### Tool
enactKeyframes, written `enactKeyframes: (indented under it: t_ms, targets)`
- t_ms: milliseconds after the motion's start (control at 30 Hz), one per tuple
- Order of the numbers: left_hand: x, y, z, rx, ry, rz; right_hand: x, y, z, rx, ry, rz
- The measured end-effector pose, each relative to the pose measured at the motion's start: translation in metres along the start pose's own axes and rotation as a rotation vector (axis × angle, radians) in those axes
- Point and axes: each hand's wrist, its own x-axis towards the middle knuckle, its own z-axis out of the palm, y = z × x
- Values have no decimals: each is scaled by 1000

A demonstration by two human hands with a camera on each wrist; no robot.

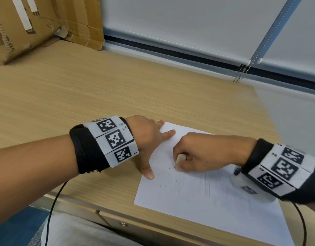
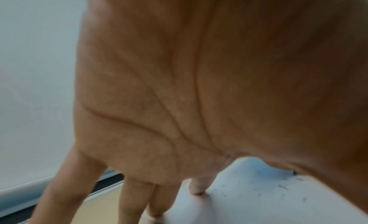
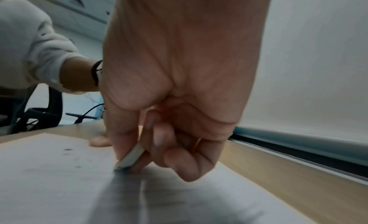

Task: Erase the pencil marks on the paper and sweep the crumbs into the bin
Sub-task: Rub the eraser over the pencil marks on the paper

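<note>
A white sheet of paper (image 1: 197,197) lies on the wooden desk (image 1: 82,96) near its front right corner. Faint pencil marks (image 1: 209,188) and dark eraser crumbs (image 1: 164,183) show on it. My right hand (image 1: 197,153) pinches a white eraser (image 1: 180,159) between thumb and fingers, its lower edge pressed on the paper (image 3: 59,188); in the right wrist view the eraser (image 3: 130,159) touches the sheet. My left hand (image 1: 147,139) lies with fingers spread and straight, pressing the paper's left edge. Crumbs (image 2: 282,187) are scattered by its fingertips (image 2: 197,190). No bin is in view.
A cardboard box (image 1: 28,23) stands at the desk's far left. A white roller blind with a bead chain (image 1: 242,71) runs along the back. A desk drawer (image 1: 123,223) sits under the front edge. Black cables hang from both wrists.
</note>
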Motion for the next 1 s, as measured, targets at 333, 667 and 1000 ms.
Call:
enactKeyframes:
  t_ms: [333,667,1000]
  targets:
    - [-3,2,-4,6,-3,-3,-7,-10,12,32,-17,-49]
    - [-2,2,-2,15,2,-7,-13,-12,16,62,-60,-68]
    - [0,-1,2,2,29,12,6,16,-4,18,72,61]
